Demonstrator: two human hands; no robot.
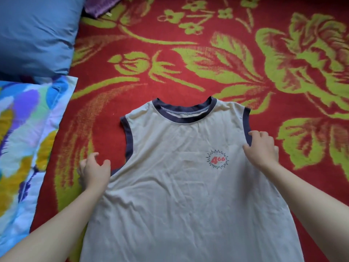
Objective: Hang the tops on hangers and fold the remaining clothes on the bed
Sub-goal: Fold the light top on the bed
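A beige sleeveless top with dark blue trim at neck and armholes lies flat, face up, on the bed, its neck pointing away from me. A small red "466" starburst print sits on its chest. My right hand rests on the top's right armhole edge, thumb and fingers on the blue trim and loosely curled. My left hand hovers at the lower end of the left armhole, fingers curled and spread, holding nothing that I can see. No hanger is in view.
The bed is covered by a red blanket with large green flowers. A blue pillow lies at the far left, a bright multicoloured pillow below it. A purple cloth peeks in at the top.
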